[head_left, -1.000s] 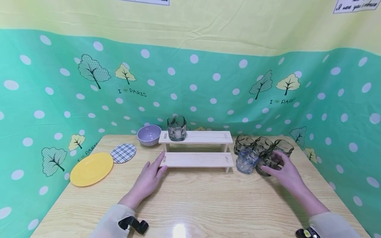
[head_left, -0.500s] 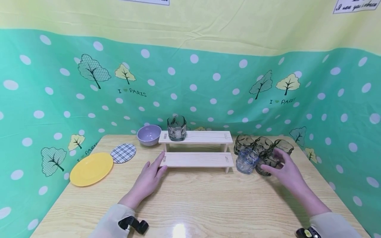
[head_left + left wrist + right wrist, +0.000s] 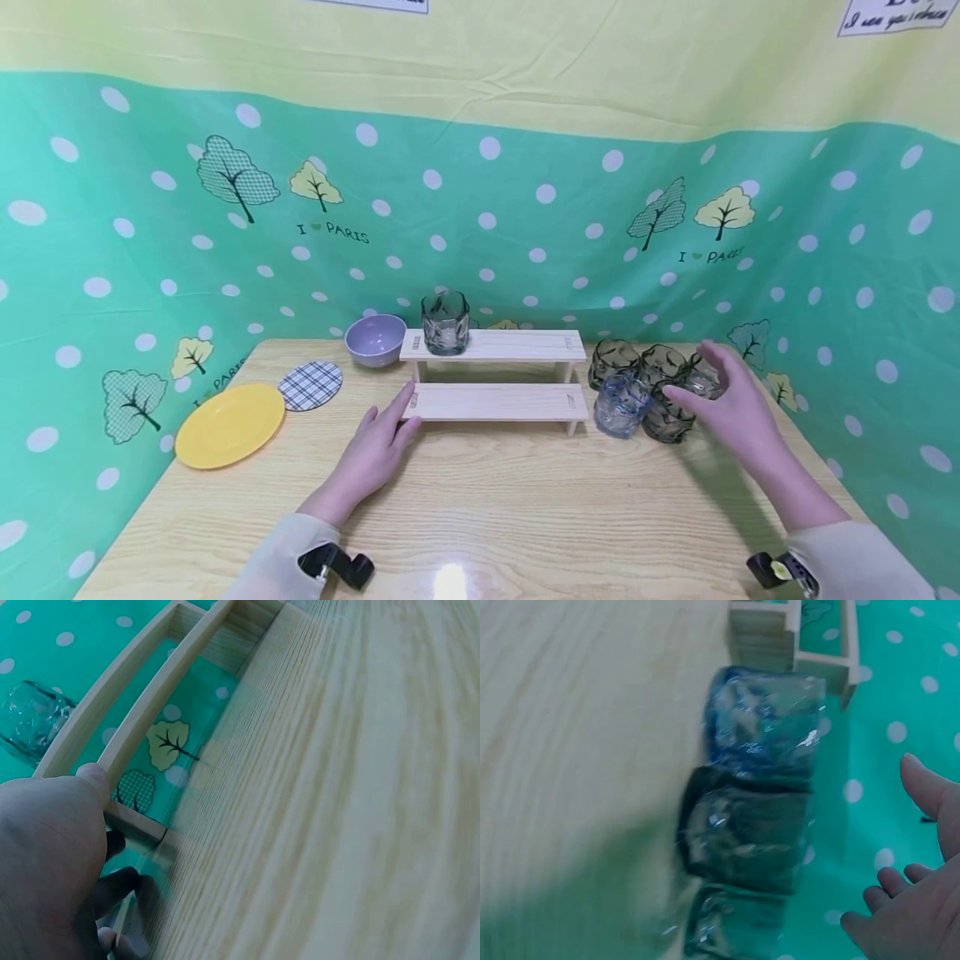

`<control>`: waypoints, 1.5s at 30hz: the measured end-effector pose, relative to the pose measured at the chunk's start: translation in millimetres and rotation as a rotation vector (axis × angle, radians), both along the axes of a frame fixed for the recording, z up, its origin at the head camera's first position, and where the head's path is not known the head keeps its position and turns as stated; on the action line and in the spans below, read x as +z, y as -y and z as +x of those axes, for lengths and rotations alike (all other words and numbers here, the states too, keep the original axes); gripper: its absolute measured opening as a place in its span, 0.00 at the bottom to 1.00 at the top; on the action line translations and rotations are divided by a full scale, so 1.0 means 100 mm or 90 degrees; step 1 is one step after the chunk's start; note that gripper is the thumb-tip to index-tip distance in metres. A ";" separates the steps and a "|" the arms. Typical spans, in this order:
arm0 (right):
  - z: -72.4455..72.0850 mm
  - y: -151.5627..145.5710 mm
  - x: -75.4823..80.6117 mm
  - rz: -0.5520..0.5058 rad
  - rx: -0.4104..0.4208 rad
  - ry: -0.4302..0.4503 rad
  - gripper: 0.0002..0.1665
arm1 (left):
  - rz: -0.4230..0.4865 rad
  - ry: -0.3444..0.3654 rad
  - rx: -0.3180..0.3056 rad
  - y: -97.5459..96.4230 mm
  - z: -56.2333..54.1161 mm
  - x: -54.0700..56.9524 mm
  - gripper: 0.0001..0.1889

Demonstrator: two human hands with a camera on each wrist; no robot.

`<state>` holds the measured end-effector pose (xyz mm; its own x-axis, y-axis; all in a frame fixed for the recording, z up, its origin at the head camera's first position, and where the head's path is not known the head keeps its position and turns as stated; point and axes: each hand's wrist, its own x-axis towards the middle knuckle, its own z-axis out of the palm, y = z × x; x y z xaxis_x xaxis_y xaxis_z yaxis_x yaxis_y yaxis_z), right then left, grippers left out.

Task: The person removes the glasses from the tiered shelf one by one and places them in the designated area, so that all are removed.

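Observation:
My left hand [image 3: 378,442] touches the left end of the lower tier of a two-tier wooden shelf [image 3: 495,402], fingers extended. In the left wrist view a fingertip rests at the shelf's end. My right hand [image 3: 731,408] is raised beside several glass tumblers, its thumb apart from its fingers; the right wrist view shows nothing in its grasp. Nearest it are a smoky grey tumbler [image 3: 666,423] at the front and a partly hidden tumbler [image 3: 703,381] at the back right. A blue tumbler [image 3: 621,407] stands left of the front grey one.
One grey tumbler [image 3: 446,323] stands on the upper tier's left. Further left are a purple bowl [image 3: 377,342], a checked round mat [image 3: 311,386] and a yellow plate [image 3: 230,427]. A dotted cloth [image 3: 525,208] hangs behind and beside the table [image 3: 525,508].
My right hand has moved up and slightly right, away from the front grey tumbler, which now shows more fully. My left hand stays at the shelf.

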<state>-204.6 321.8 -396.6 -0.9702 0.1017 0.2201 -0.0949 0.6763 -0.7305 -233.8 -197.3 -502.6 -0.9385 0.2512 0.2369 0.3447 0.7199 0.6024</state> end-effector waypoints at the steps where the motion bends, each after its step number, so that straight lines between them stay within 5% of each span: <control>1: 0.00 0.03 0.03 -0.002 0.004 -0.002 0.69 | 0.000 0.001 -0.001 0.00 0.00 0.00 0.35; 15: -0.18 0.68 0.36 -0.059 0.079 -0.021 0.69 | 0.000 0.002 -0.001 0.00 -0.02 0.02 0.35; 45: -0.68 2.07 0.49 -0.197 0.235 -0.014 0.63 | 0.005 0.007 0.002 -0.01 0.01 0.01 0.35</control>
